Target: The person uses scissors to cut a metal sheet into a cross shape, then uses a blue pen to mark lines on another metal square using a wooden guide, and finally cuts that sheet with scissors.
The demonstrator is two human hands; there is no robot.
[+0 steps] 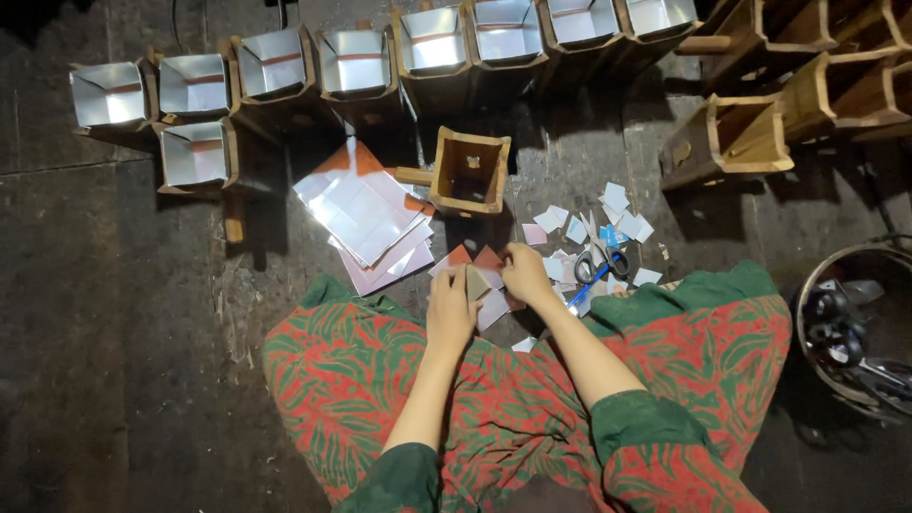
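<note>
Green and red patterned cloth [399, 380] covers the person's lap at the bottom of the view, and both bare forearms reach forward from it to the dark floor [114, 313]. Just past the knees, the left hand [450, 309] lies curled over a folded sheet of paper [478, 281], its fingers pressing the near left side, while the right hand [525, 274] pinches the same sheet at its far right edge, so the paper sits between the two hands and touches both. That sheet is small, creased into angled flaps, silvery white on one face with orange-red showing at the corners. Just beyond the hands stands an open wooden box [469, 172] with a short handle on its left side, unlined inside. To its left a loose stack of silver sheets [366, 214] lies fanned on the floor, orange-red backs peeking out. Right of the hands are scattered paper offcuts [617, 214] and a pair of scissors [600, 262] with blue on the handles. Along the top runs a row of foil-lined wooden boxes [356, 62]; more unlined wooden boxes [731, 138] stand at upper right. A round metal basin [807, 285] sits at the right edge.
</note>
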